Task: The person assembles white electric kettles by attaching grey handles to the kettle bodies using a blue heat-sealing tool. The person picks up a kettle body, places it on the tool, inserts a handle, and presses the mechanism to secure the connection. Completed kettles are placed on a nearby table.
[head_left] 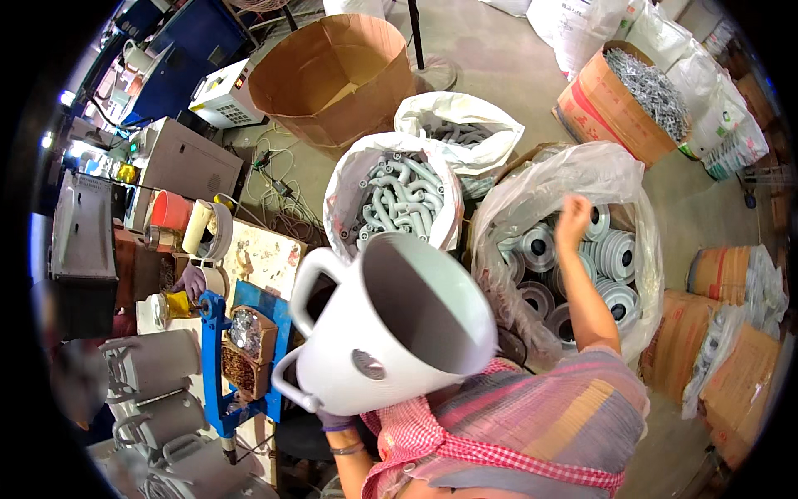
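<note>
Two hands at work: our left hand, closed beneath it, grips the large white handled housing; our right hand, loosely curled and empty, reaches above grey round caps in the plastic-lined box.

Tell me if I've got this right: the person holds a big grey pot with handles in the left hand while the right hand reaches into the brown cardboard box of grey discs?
Not quite. The head view shows the right hand reaching into a clear plastic bag of grey discs, not a brown cardboard box. The rest holds: the left hand holds the big grey pot with handles.
</note>
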### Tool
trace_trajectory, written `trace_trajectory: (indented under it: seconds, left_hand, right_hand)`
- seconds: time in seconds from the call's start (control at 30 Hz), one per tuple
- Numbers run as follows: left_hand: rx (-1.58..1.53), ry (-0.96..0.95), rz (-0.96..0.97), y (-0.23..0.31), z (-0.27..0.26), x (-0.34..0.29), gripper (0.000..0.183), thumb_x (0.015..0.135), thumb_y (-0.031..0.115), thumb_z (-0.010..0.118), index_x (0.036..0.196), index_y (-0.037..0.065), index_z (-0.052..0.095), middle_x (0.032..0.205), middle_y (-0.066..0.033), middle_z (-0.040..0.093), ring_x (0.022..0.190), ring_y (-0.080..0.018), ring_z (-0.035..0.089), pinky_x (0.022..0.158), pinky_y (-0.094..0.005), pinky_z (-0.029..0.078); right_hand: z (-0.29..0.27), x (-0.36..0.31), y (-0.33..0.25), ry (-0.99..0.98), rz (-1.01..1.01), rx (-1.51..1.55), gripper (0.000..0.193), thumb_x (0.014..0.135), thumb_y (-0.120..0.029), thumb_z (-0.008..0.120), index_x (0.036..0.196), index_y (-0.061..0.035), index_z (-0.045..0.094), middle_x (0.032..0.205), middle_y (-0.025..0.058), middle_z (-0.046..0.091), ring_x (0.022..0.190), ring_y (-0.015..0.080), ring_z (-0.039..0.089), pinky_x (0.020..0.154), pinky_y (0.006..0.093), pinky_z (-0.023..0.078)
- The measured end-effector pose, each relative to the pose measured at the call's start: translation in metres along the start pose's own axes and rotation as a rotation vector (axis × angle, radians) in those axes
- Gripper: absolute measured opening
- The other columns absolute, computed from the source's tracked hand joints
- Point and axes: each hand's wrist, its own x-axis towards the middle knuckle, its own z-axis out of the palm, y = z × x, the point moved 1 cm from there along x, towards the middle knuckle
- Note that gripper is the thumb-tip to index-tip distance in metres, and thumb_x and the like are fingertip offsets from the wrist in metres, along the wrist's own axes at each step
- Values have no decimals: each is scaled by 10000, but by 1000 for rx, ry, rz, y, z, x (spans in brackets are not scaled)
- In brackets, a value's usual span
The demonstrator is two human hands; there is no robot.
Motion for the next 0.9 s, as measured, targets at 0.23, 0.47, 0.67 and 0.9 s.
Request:
trace_trajectory:
  seconds: [0.23, 0.47, 0.67, 0.9]
  left_hand:
    - [307, 252, 467, 47, -30, -18, 635, 976, 489, 453, 1420, 37, 395, 1343, -161, 525, 1176, -297, 561, 1002, -464, 470]
    - [-148, 228, 123, 35, -89, -54, 738, 979, 589, 354, 1487, 54, 352, 1459, -177, 455, 1269, -356, 515, 1043, -539, 442]
    - [-36, 452, 168, 43, -67, -71, 610, 886, 351, 533, 1402, 30, 472, 1304, -156, 584, 1167, -321, 589, 982, -476, 497]
    - [66, 334, 324, 52, -57, -93, 406, 1030, 225, 435, 1361, -3, 493, 1264, -141, 622, 1106, -243, 633, 940, -373, 528]
  right_hand:
    - [-99, 73, 225, -479, 411, -917, 968, 746, -302, 826, 1498, 18, 308, 1445, 266, 461, 1369, 390, 416, 1128, 416, 368]
    - [-75, 78, 137, -660, 132, -1128, 707, 717, -434, 795, 1215, 21, 585, 1319, 218, 581, 1214, 398, 545, 1019, 456, 453]
    - [-64, 39, -94, -1044, 433, -155, 593, 862, -503, 669, 992, 74, 712, 798, 109, 696, 725, 174, 658, 708, 313, 507]
    - [74, -131, -301, -1188, -709, 670, 820, 700, -352, 835, 1312, 108, 540, 1002, 135, 601, 893, 243, 535, 815, 367, 438]
